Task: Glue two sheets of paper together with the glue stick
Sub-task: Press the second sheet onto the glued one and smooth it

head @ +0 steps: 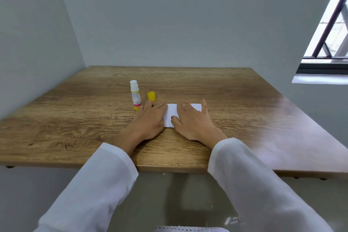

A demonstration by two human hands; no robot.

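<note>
A small white paper point(171, 114) lies flat on the wooden table point(75, 118), mostly hidden under my hands; I cannot tell whether it is one sheet or two stacked. My left hand point(150, 120) rests palm down on its left edge, fingers together and flat. My right hand point(192, 118) lies palm down over its right part, fingers spread. The glue stick point(135, 95) stands upright just left of my left hand, uncapped, with its white tip showing. Its yellow cap point(151, 96) stands on the table beside it, just beyond my left fingertips.
The table sits in a corner, with grey walls at the left and back. A window with a dark frame point(323, 66) is at the upper right. The table's front edge point(169, 167) runs just under my white sleeves.
</note>
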